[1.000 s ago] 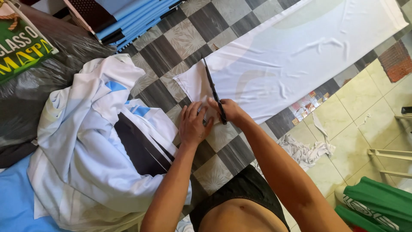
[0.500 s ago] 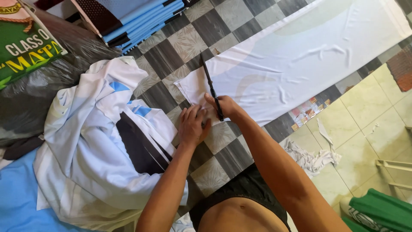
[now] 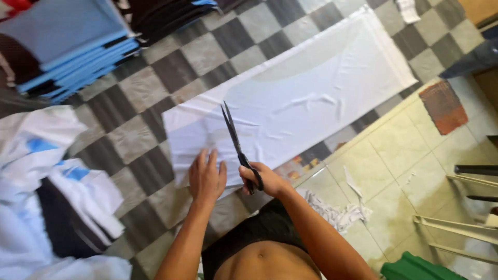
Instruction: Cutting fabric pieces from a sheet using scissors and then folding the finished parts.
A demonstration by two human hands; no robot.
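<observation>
The right hand [image 3: 258, 180] is wrapped around the handles of a pair of long black-handled scissors [image 3: 236, 145], fingers curled shut through the loops, and the dark blades point away toward the far side, lying over the near left end of a long white rectangular sheet of fabric [image 3: 311, 98]. That sheet stretches across the grey-and-dark checkered tile floor [image 3: 135, 93] from the hands out to the far right. The left hand [image 3: 206, 178] is flat on the near edge of the white fabric, just beside the scissors, fingers slightly spread and pressing the cloth down. Far left, a stack of folded light-blue fabric pieces [image 3: 67, 52] sits with darker folded cloth beside it. On the near left lies a crumpled heap of white garments with light-blue patches [image 3: 46, 171], draped over something dark. To the right of the person's arm, small white fabric scraps [image 3: 337, 210] are scattered on the pale beige tiles. A reddish-brown rectangular patch [image 3: 443, 106] shows on the floor at the right, and a green folded cloth [image 3: 410, 267] peeks in at the near right corner.
</observation>
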